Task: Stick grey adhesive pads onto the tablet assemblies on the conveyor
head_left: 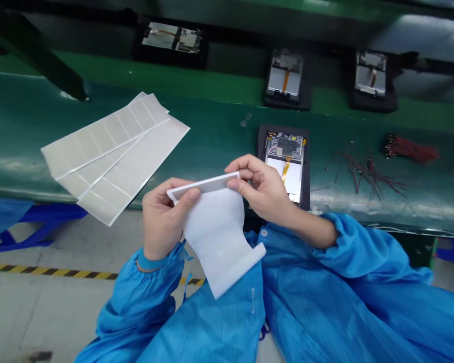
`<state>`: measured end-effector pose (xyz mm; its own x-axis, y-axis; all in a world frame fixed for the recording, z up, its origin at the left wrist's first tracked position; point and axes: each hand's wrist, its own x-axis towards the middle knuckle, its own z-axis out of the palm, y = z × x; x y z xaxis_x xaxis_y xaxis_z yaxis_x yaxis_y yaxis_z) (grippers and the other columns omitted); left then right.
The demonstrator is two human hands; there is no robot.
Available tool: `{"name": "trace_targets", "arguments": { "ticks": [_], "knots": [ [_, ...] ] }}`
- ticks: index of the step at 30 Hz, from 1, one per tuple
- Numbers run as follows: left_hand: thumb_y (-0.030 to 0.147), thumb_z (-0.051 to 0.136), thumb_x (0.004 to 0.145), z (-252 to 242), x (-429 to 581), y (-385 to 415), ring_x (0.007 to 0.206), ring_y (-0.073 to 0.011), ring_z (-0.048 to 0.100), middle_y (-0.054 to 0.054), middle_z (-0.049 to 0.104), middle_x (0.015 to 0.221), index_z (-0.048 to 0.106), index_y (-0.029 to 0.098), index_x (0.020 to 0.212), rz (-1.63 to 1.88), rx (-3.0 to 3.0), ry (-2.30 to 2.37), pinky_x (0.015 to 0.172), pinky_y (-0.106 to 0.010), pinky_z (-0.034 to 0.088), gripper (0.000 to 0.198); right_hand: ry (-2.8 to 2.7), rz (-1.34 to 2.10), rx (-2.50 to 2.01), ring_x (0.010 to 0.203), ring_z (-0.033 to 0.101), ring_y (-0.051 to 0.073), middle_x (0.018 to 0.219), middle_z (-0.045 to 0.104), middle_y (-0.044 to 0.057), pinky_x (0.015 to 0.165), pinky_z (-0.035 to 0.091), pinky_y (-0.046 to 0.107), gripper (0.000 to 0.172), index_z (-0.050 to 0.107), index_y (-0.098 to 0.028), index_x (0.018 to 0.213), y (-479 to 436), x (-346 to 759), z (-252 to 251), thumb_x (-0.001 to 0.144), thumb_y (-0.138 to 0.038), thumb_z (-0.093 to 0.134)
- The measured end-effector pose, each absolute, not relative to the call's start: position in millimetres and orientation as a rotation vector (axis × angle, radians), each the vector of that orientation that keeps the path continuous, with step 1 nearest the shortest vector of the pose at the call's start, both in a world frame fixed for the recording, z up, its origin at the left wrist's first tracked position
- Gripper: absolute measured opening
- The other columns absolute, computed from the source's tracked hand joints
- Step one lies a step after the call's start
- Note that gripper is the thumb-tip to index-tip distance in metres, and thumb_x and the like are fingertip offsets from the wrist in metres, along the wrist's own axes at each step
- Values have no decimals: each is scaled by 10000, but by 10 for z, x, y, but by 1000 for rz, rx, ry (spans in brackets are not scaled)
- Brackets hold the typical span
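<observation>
Fingers: both hands clenched, pinching one piece, neither released. Left thumb [191,196] bears on its left end; right thumb [233,184] and index finger [239,164] grip its right end.
Held piece: grey adhesive strip [204,185] with a white border, spanning the gap between the hands, in the air above the lap.
Long axis: roughly left to right across the view, rising slightly toward the right hand.
Liner: white backing sheet [215,237] hangs below the strip, its lower end folded; the join is partly hidden by the left thumb.
Left hand [161,218]: at the strip's lower end, nearer the sheets of grey pads [113,156] lying on the green conveyor [219,108].
Right hand [263,189]: at the strip's higher end, nearer the open device [285,151], overlapping the lower part of its black tray [306,169].
Device: circuit board exposed, orange flex cable running down over a pale panel.
Further right: loose dark wires [366,174] and a red wire bundle [410,148], both out of reach of the held strip.
Sleeves: blue smock [212,322] on both arms.
</observation>
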<state>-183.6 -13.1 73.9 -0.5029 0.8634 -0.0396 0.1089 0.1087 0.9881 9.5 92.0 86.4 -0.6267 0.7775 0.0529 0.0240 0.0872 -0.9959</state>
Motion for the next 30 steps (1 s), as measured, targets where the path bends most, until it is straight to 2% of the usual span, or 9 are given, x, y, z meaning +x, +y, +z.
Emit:
{"name": "trace_targets", "arguments": {
  "ticks": [5,8,11,13,17,20,26,30],
  "knots": [
    [497,889,789,596,-1681,-210,805,-192,697,-55,786,955,813,237,1006,1406,969,1570,657,-289,526,347,-1667,1614,-931,566,447,112,627,597,-45,560,351,273,350,676,-216,898,815,220,781,959,-560,705],
    [471,877,803,587,-1646,-271,678,-159,640,-18,742,761,826,215,884,1390,965,1702,597,-267,464,274,-1828,1519,-848,608,536,117,700,654,-22,566,396,267,302,690,-205,921,826,291,764,1020,-485,631],
    [448,873,810,621,-1617,-298,613,-133,580,6,683,662,815,210,798,1384,985,1809,546,-254,403,246,-1971,1205,-738,808,669,144,940,748,36,666,490,275,168,702,-202,1063,832,347,736,1050,-315,579],
    [451,872,807,638,-1592,-285,612,-133,568,7,669,652,813,209,788,1382,989,1838,538,-254,394,250,-2062,935,-703,920,686,169,1023,751,67,739,527,299,160,718,-209,1063,832,378,717,1048,-244,562],
    [469,874,794,616,-1547,-230,600,-127,542,8,653,651,805,209,787,1419,918,1819,526,-253,370,269,-2244,361,-631,888,645,187,1083,757,91,708,507,320,227,741,-219,1079,823,448,657,1018,-133,540],
    [477,872,794,577,-1540,-216,585,-120,516,13,639,642,796,206,782,1412,878,1803,520,-251,348,282,-2322,109,-555,856,627,186,1152,763,80,654,468,330,267,727,-238,1150,799,475,616,1015,-124,526],
    [472,862,817,597,-1604,-157,638,-136,555,-17,690,730,806,197,861,1308,915,1742,539,-239,372,284,-2430,217,-815,907,590,190,1056,720,81,634,413,339,304,687,-214,956,828,439,626,1058,-149,408],
    [521,875,782,688,-1620,34,653,-168,618,-68,750,834,819,218,929,1183,860,1511,532,-254,455,341,-2486,283,-587,880,558,215,1076,686,74,722,461,383,262,677,-267,1004,923,587,543,1045,-212,425]
  ]
}}
